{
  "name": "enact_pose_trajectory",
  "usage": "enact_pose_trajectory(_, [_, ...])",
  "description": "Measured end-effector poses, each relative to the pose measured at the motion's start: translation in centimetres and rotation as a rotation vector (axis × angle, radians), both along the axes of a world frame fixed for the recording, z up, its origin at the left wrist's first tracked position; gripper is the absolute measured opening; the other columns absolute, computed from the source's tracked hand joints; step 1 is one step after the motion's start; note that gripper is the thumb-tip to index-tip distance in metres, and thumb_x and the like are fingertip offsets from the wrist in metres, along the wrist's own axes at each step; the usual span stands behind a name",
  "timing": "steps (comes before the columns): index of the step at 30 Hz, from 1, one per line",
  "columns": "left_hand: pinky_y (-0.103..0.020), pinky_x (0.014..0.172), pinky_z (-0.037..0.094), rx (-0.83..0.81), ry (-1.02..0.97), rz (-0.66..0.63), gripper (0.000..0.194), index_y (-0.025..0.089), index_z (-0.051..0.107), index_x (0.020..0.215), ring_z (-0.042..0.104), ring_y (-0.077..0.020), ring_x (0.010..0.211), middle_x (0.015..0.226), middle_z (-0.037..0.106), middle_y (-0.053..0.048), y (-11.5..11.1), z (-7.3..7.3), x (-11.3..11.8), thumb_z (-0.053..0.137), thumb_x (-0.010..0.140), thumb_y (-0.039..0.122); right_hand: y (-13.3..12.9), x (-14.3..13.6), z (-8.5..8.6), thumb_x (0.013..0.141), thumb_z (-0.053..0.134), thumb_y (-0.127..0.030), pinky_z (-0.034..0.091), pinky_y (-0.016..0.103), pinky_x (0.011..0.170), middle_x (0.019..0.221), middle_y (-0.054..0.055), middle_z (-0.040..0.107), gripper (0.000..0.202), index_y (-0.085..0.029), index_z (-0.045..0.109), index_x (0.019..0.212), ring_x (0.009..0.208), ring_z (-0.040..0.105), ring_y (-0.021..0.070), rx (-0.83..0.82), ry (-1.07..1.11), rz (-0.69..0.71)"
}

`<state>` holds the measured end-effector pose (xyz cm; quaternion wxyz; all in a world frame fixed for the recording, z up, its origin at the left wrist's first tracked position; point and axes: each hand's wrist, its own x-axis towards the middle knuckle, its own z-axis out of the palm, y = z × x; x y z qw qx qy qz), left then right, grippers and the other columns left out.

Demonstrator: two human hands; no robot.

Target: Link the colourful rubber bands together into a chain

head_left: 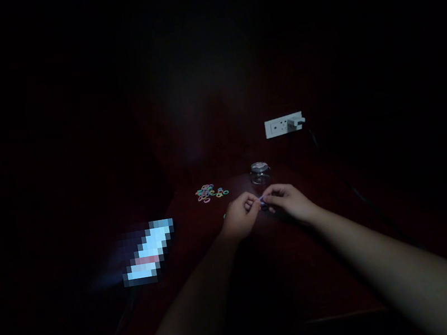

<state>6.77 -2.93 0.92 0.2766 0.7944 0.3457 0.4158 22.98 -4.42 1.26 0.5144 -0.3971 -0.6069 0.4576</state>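
Observation:
Over the dark red table, my left hand (241,214) and my right hand (288,199) meet, fingertips closed in a pinch. Between them is a small pale purple elastic band (261,199), held from both sides. Most of the band is covered by the fingers. Just behind my hands stands a clear jar (260,176) with a silvery lid. To the left of the jar lies a loose pile of small coloured elastic bands (206,193). A green bit of something peeks out beside my left hand; its shape is mostly hidden.
The table (205,317) has its front edge near my forearms. A lit, blurred-out rectangular screen (150,251) lies at the left. On the back wall is a white socket panel (274,127) with a plug (296,121) and a dark cable (357,191). The surroundings are very dark.

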Motion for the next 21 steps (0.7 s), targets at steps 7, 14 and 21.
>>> enact_pose_trajectory(7, [-0.02,0.059,0.041,-0.052,-0.003,-0.004,0.015,0.014,0.054,0.08,0.053,-0.0096,0.063,0.07,0.061,-0.002,-0.18,0.23,0.06,0.046,0.081,0.027,0.37,-0.15,-0.47,0.068,0.063,-0.033,0.035,0.021,0.046,0.063,0.002,0.061,0.022,-0.012,0.059,0.07,0.044,0.046,0.0058,-0.114,0.123,0.074])
enact_pose_trajectory(14, [-0.021,0.059,0.041,-0.062,0.0,-0.017,0.015,0.015,0.053,0.081,0.054,-0.01,0.063,0.071,0.061,-0.002,-0.1,0.11,0.02,0.045,0.082,0.028,0.15,-0.35,-0.17,0.068,0.063,-0.032,0.036,0.021,0.045,0.06,0.0,0.06,0.021,-0.013,0.056,0.072,0.043,0.047,0.0061,-0.104,0.122,0.064])
enact_pose_trajectory(21, [-0.02,0.06,0.042,-0.068,-0.025,-0.04,0.016,0.015,0.053,0.081,0.054,-0.0099,0.064,0.071,0.061,-0.002,-0.09,0.13,-0.03,0.045,0.082,0.028,0.22,-0.35,-0.27,0.068,0.062,-0.031,0.035,0.02,0.044,0.059,-0.001,0.057,0.02,-0.014,0.052,0.068,0.042,0.046,0.0052,-0.122,0.122,0.043])
